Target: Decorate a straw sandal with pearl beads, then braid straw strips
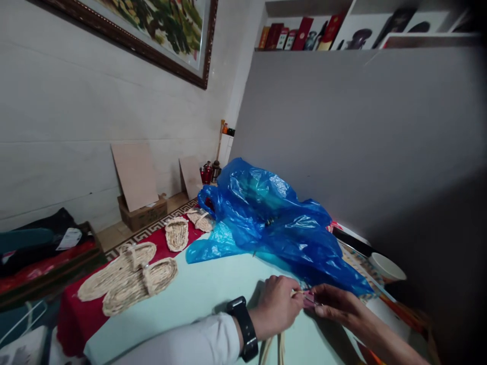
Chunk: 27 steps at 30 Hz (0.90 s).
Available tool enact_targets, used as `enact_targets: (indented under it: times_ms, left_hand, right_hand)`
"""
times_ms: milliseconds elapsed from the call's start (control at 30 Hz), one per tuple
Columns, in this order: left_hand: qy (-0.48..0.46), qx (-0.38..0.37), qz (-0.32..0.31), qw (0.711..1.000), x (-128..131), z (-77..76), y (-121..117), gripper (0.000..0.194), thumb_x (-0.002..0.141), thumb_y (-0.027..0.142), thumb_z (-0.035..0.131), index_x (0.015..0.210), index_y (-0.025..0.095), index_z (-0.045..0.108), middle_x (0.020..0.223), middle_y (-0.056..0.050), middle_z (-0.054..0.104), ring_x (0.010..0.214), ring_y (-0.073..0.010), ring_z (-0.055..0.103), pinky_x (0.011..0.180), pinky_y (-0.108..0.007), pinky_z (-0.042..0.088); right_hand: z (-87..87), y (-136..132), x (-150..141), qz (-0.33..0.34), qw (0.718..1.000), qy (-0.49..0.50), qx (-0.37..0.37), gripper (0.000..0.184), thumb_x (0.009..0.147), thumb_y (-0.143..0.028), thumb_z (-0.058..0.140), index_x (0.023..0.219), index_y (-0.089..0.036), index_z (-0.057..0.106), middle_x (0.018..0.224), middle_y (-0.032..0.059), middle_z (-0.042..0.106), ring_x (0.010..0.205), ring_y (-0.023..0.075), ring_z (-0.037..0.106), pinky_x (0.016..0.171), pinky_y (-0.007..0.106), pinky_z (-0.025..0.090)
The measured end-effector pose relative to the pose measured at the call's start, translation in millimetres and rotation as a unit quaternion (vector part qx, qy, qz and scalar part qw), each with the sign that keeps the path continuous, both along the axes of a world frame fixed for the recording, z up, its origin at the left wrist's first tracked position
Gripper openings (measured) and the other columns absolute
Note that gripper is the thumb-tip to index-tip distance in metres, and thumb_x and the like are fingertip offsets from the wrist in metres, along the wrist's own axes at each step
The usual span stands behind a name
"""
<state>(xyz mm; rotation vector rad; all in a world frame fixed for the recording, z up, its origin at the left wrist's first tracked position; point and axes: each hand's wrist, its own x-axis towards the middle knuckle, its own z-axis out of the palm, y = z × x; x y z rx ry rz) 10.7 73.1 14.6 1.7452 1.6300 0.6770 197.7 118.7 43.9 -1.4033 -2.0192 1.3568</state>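
Observation:
My left hand [277,305], with a black watch on its wrist, is closed over the pale tabletop [213,284]. Its fingers pinch thin straw strands [280,350], whose ends hang below the palm toward the near edge. Close by on the right, my right hand [338,302] is closed with thumb and fingers around a small pink piece [309,299]. The pink piece sits between both hands, and its exact kind is too small to make out. A crumpled blue plastic bag [274,218] lies just beyond my hands.
Woven straw slippers [140,284] lie on a red cloth [72,309] at the left; smaller woven ones [177,234] are behind them. A cardboard box [142,213] stands by the wall. A white bowl [388,267] is at the right, before a grey panel [342,132].

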Motion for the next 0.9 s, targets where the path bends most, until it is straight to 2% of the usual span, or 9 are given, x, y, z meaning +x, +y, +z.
enact_targets:
  times_ms: [100, 167, 233, 367, 467, 567, 733, 900]
  left_hand:
    - [-0.015, -0.003, -0.001, 1.0, -1, 0.5, 1, 0.021, 0.099, 0.035, 0.06, 0.101, 0.018, 0.072, 0.104, -0.005, 0.076, 0.098, -0.0212, 0.072, 0.091, -0.044, 0.057]
    - [-0.027, -0.003, -0.003, 1.0, -2, 0.5, 1, 0.021, 0.099, 0.035, 0.059, 0.101, 0.018, 0.072, 0.103, -0.005, 0.077, 0.097, -0.0209, 0.072, 0.09, -0.043, 0.058]
    - [-0.038, -0.002, -0.005, 0.999, -2, -0.3, 1, 0.022, 0.1, 0.034, 0.058, 0.1, 0.018, 0.072, 0.102, -0.005, 0.077, 0.095, -0.0202, 0.073, 0.089, -0.042, 0.058]
    - [-0.05, 0.006, -0.004, 0.999, -2, -5.9, 4, 0.023, 0.101, 0.034, 0.056, 0.1, 0.019, 0.072, 0.102, -0.005, 0.077, 0.096, -0.0198, 0.073, 0.088, -0.041, 0.058]
    - [-0.048, 0.016, -0.007, 0.999, 1, -12.5, 6, 0.022, 0.101, 0.034, 0.055, 0.102, 0.019, 0.072, 0.104, -0.005, 0.077, 0.096, -0.0196, 0.072, 0.088, -0.041, 0.058]
    - [-0.034, 0.025, -0.016, 0.999, 3, -17.4, 6, 0.022, 0.101, 0.035, 0.055, 0.102, 0.019, 0.071, 0.105, -0.006, 0.076, 0.098, -0.0206, 0.071, 0.088, -0.042, 0.058]
    - [0.002, 0.046, -0.049, 0.998, 1, -18.2, 2, 0.025, 0.1, 0.037, 0.056, 0.107, 0.017, 0.069, 0.107, -0.006, 0.074, 0.099, -0.0222, 0.07, 0.089, -0.046, 0.057]
    - [0.042, 0.05, -0.107, 0.992, -6, -11.5, -1, 0.022, 0.097, 0.033, 0.062, 0.111, 0.017, 0.068, 0.105, -0.006, 0.074, 0.095, -0.0223, 0.071, 0.084, -0.045, 0.059]
  right_hand:
    - [2.7, -6, -5, -0.053, 0.997, -0.046, 0.023, 0.046, 0.057, -0.07, 0.072, 0.078, -0.029, 0.078, 0.094, 0.0157, 0.077, 0.097, 0.0396, 0.071, 0.082, 0.042, 0.059]
    - [5.1, -10, -8, -0.078, 0.994, -0.064, 0.032, 0.049, 0.056, -0.071, 0.071, 0.081, -0.029, 0.079, 0.101, 0.0149, 0.078, 0.103, 0.0407, 0.07, 0.085, 0.042, 0.06]
    - [5.7, -12, -9, -0.073, 0.994, -0.068, 0.038, 0.048, 0.062, -0.071, 0.07, 0.085, -0.029, 0.079, 0.105, 0.0138, 0.077, 0.107, 0.0392, 0.069, 0.088, 0.04, 0.059]
    - [-3.9, -8, -2, -0.02, 0.998, -0.059, 0.025, 0.043, 0.07, -0.07, 0.069, 0.082, -0.03, 0.077, 0.097, 0.0124, 0.076, 0.101, 0.036, 0.069, 0.086, 0.038, 0.058]
    - [-14.8, -3, 6, -0.02, 0.999, -0.045, 0.015, 0.038, 0.077, -0.066, 0.067, 0.087, -0.031, 0.076, 0.1, 0.0107, 0.076, 0.104, 0.0345, 0.069, 0.089, 0.037, 0.057]
    - [-18.2, -2, 9, -0.026, 0.998, -0.048, 0.023, 0.037, 0.076, -0.066, 0.067, 0.085, -0.031, 0.076, 0.097, 0.0102, 0.076, 0.1, 0.0342, 0.07, 0.086, 0.036, 0.058]
    - [-2.1, -12, -6, -0.037, 0.997, -0.057, 0.031, 0.044, 0.069, -0.069, 0.071, 0.076, -0.026, 0.075, 0.09, 0.0103, 0.077, 0.094, 0.0351, 0.072, 0.079, 0.035, 0.06]
    - [8.4, -18, -17, -0.039, 0.998, -0.039, 0.036, 0.044, 0.066, -0.067, 0.074, 0.073, -0.024, 0.074, 0.085, 0.0088, 0.077, 0.091, 0.0326, 0.072, 0.078, 0.031, 0.059]
